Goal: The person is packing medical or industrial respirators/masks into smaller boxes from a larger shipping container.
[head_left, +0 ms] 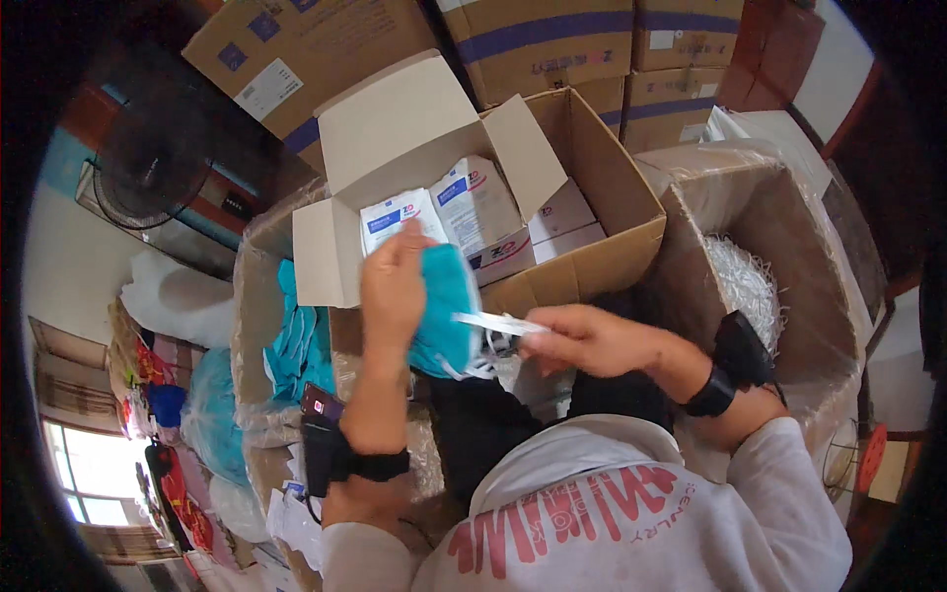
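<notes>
My left hand [394, 281] is closed on the upper edge of a teal face mask [443, 316], which hangs upright in front of an open white carton [395, 143]. My right hand [592, 338] pinches a narrow white strip [498, 324] whose far end lies against the mask's right side. Thin white straps [478, 368] dangle at the mask's lower edge. Just beyond my left hand, a white printed packet [400, 219] and a larger packet [480, 205] lie in the white carton. The fingertips of my left hand are partly hidden.
The white carton sits in a larger brown box [631, 237]. On the left, a plastic-lined box holds several teal masks [298, 335]; on the right, another holds a heap of white strips [742, 291]. Stacked brown cartons [543, 44] stand behind, and a fan [150, 173] is at far left.
</notes>
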{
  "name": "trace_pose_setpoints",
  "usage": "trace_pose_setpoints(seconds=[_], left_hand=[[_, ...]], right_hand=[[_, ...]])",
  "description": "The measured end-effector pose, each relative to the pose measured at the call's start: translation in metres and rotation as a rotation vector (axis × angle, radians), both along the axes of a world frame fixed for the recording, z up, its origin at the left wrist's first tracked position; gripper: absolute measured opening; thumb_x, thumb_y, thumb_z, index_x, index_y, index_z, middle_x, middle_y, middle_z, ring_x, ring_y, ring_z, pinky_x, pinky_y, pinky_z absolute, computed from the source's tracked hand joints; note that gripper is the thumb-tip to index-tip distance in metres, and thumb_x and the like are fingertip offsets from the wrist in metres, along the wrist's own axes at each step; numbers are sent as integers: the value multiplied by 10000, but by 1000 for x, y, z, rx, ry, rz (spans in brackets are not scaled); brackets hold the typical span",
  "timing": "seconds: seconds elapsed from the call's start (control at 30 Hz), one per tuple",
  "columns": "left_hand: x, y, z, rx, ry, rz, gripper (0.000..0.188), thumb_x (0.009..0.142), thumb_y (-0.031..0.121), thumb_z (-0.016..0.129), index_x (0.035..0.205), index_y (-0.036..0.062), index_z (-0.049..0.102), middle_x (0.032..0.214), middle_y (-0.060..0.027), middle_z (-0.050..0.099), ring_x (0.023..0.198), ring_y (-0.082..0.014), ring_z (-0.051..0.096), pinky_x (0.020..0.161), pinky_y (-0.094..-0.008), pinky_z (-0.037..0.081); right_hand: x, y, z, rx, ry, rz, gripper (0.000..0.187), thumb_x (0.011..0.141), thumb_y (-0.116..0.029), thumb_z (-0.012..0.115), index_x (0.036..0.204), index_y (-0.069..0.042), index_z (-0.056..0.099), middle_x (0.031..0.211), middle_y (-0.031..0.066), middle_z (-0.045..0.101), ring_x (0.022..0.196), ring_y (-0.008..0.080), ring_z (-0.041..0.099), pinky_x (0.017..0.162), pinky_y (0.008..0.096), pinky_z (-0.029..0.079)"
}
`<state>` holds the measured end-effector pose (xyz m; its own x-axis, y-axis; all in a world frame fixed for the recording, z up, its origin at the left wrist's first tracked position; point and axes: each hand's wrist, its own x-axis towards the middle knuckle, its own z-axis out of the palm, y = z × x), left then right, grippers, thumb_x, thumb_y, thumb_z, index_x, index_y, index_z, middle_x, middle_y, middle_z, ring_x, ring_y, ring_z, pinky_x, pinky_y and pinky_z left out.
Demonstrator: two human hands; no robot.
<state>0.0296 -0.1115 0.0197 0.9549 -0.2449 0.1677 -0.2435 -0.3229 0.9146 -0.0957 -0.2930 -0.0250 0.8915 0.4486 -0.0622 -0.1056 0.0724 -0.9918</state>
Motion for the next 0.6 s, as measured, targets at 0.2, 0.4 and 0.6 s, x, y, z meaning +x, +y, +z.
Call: trace_pose_setpoints(seconds=[0.2, 0.4, 0.6], left_hand=[[30, 57, -3, -153, 13, 70, 393, 907, 340, 485, 714, 20, 606, 602, 43, 510, 576, -41, 431, 529, -195, 352], [25, 77, -3, 140, 22, 2, 290, 876, 233, 523, 729, 10, 637, 644, 5, 584, 600, -61, 502, 565, -217, 397], [-39, 61, -33, 558, 221, -722, 257, 752, 314, 621, 859, 90, 687, 846, -150, 648, 775, -262, 631, 719, -316, 467]], right_hand=[[1, -43, 7, 32, 221, 109, 297, 945, -307, 389, 894, -48, 525, 708, -31, 496, 673, 58, 501, 636, 205, 416], [9, -56, 13, -27, 301, 139, 257, 914, -292, 477, 853, -49, 533, 716, -25, 521, 633, 51, 498, 589, 198, 415], [17, -43, 6, -154, 86, 92, 194, 873, -227, 556, 864, -34, 572, 759, -8, 552, 699, 81, 513, 645, 221, 423]])
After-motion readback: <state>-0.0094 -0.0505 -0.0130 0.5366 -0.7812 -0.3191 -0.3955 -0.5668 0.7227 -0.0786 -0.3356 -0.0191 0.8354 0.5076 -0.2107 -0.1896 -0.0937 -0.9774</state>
